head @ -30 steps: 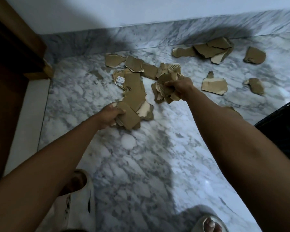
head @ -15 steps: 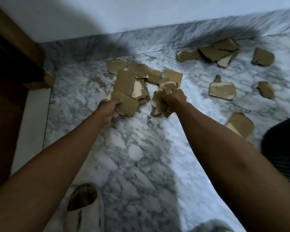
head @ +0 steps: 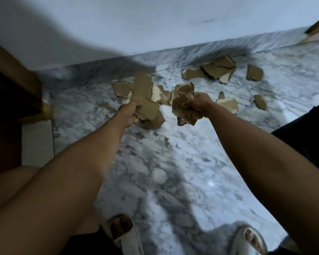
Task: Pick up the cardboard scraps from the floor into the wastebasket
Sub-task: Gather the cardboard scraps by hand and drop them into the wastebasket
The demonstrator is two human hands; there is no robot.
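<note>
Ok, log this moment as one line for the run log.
left hand: shut on flat scraps | right hand: shut on crumpled scraps | loose scraps on floor | wastebasket: not in view

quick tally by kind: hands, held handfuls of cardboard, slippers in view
hands: 2 (left hand, right hand)
cardboard handfuls: 2, one gripped in each hand
slippers: 2
total: 6

Grey-veined white marble floor (head: 173,172), matching marble skirting (head: 201,52), plain pale wall (head: 155,21), dark brown wooden door frame (head: 9,85) left, dim light, soft shadows
</note>
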